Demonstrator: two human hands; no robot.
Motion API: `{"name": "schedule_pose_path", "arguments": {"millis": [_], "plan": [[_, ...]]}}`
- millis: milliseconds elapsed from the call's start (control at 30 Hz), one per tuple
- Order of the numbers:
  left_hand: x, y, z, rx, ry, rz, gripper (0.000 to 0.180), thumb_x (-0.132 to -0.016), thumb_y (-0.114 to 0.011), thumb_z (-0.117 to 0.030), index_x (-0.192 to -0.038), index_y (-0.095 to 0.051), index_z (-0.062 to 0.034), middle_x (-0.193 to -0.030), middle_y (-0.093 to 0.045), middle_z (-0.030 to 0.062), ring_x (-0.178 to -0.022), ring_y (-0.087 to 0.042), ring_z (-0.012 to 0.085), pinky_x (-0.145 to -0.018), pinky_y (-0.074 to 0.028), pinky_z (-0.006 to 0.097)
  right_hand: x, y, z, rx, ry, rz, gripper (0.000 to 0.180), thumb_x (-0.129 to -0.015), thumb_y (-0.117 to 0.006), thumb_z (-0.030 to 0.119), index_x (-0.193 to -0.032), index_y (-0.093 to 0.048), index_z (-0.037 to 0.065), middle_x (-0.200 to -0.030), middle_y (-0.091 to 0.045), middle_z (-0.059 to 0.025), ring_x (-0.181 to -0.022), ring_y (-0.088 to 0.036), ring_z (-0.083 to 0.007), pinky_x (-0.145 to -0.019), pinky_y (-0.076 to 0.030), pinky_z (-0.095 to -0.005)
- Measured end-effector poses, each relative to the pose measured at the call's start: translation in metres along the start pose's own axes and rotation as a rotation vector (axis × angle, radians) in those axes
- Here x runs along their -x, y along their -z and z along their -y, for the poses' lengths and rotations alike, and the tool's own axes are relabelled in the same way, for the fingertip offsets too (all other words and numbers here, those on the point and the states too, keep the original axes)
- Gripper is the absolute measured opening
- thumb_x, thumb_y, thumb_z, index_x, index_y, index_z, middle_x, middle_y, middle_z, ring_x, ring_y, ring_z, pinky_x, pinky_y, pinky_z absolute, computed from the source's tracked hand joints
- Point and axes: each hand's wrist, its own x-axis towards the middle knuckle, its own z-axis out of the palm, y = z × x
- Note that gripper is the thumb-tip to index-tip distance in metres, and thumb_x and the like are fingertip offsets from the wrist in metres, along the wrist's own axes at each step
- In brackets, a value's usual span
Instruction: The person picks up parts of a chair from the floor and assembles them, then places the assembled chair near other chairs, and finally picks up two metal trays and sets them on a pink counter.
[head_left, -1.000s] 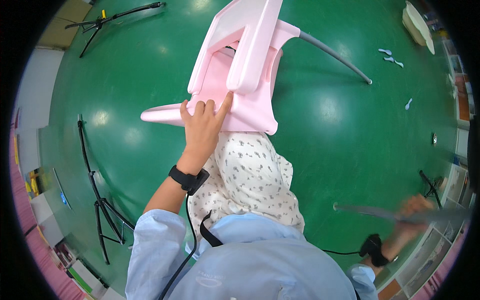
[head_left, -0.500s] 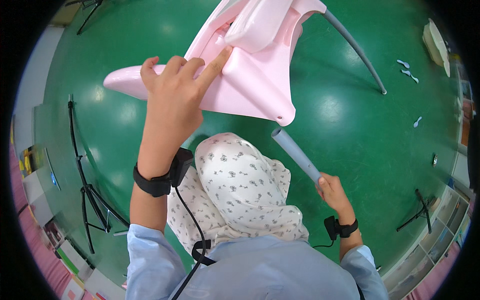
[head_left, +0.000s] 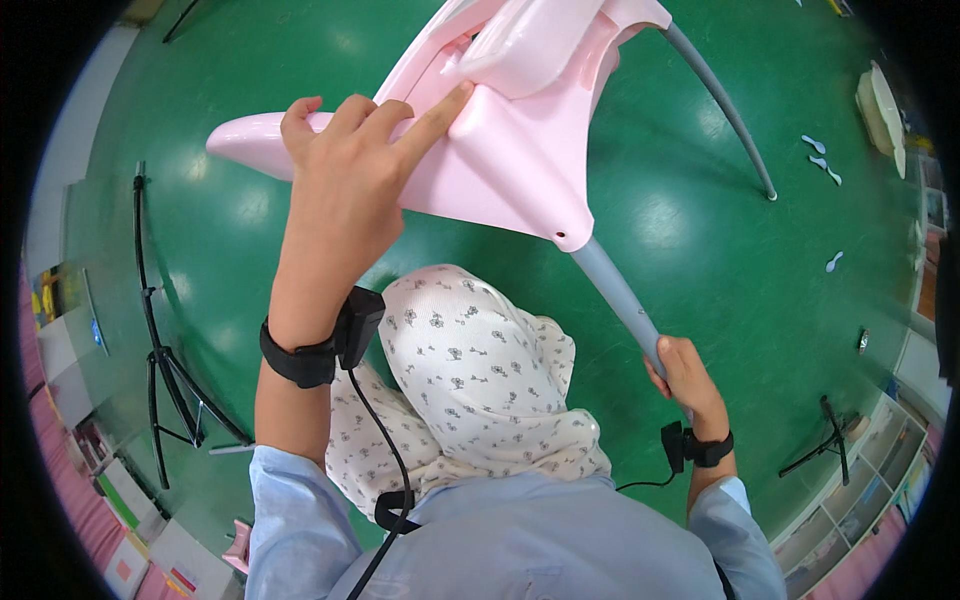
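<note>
A pink moulded plastic seat, like a child's high chair seat [head_left: 510, 165], is tilted in front of my knees. My left hand [head_left: 352, 175] grips its left side, with the index finger stretched along the surface. My right hand [head_left: 688, 378] is wrapped round the lower part of a grey tubular leg [head_left: 612, 285]. The leg's upper end meets the seat's near right corner, beside a small hole; how far it goes in is hidden. Another grey leg [head_left: 715, 90] extends from the seat's far right corner and reaches down to the floor.
Several pale blue spoon-shaped pieces [head_left: 833, 262] and a cream tray-like piece [head_left: 880, 110] lie on the green floor at right. A black tripod [head_left: 160, 355] stands at left, a smaller black stand [head_left: 830, 440] at lower right. Shelving [head_left: 850, 510] lines the right edge.
My right hand has brought the grey leg up against the seat's near corner; before, its top end was apart from it. The left hand keeps its hold on the seat.
</note>
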Motion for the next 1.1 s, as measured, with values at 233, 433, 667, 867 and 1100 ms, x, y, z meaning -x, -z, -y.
{"name": "schedule_pose_path", "arguments": {"millis": [233,433,667,867,1100], "plan": [[0.001,-0.003,0.005,0.001,0.005,0.026,0.082,-0.056,-0.056,0.015,-0.125,-0.048,-0.0295,-0.086,-0.054,-0.0015,-0.079,-0.052,0.0162,-0.085,-0.033,0.050,-0.037,0.010,-0.006,-0.150,-0.060,0.212,0.056,-0.091,-0.032,0.052,-0.063,-0.045,0.005,-0.045,-0.039,0.0020,-0.036,-0.034,-0.0062,-0.036,-0.028,-0.0217],[-0.001,0.005,0.004,0.011,0.023,0.065,0.086,-0.054,-0.057,0.016,-0.126,-0.047,-0.0289,-0.088,-0.055,-0.0013,-0.081,-0.052,0.0168,-0.085,-0.032,0.049,-0.052,0.014,0.003,-0.219,-0.077,0.323,0.056,-0.091,-0.033,0.052,-0.064,-0.047,0.005,-0.046,-0.040,0.0025,-0.036,-0.035,-0.0057,-0.036,-0.028,-0.0210],[0.001,0.008,-0.010,-0.041,0.030,0.052,0.082,-0.057,-0.057,0.014,-0.126,-0.048,-0.0281,-0.089,-0.055,-0.0017,-0.080,-0.051,0.0165,-0.083,-0.032,0.051,-0.076,0.003,0.025,-0.182,0.078,0.349,0.060,-0.090,-0.030,0.056,-0.061,-0.046,0.006,-0.044,-0.040,0.0028,-0.035,-0.034,-0.0049,-0.034,-0.027,-0.0203],[0.011,0.004,-0.017,-0.058,0.071,0.081,0.076,-0.060,-0.056,0.012,-0.125,-0.049,-0.0279,-0.089,-0.055,-0.0022,-0.081,-0.051,0.0158,-0.083,-0.032,0.051,-0.089,-0.006,0.039,-0.230,0.069,0.424,0.058,-0.091,-0.031,0.053,-0.062,-0.046,0.006,-0.044,-0.038,0.0032,-0.035,-0.032,-0.0053,-0.033,-0.027,-0.0208],[0.014,0.000,-0.018,-0.057,0.062,0.060,0.073,-0.063,-0.055,0.010,-0.125,-0.049,-0.0281,-0.087,-0.054,-0.0019,-0.081,-0.051,0.0153,-0.084,-0.031,0.051,-0.107,-0.001,0.030,-0.422,-0.050,0.716,0.057,-0.092,-0.029,0.052,-0.062,-0.045,0.007,-0.044,-0.037,0.0037,-0.033,-0.030,-0.0045,-0.031,-0.026,-0.0196]]}}
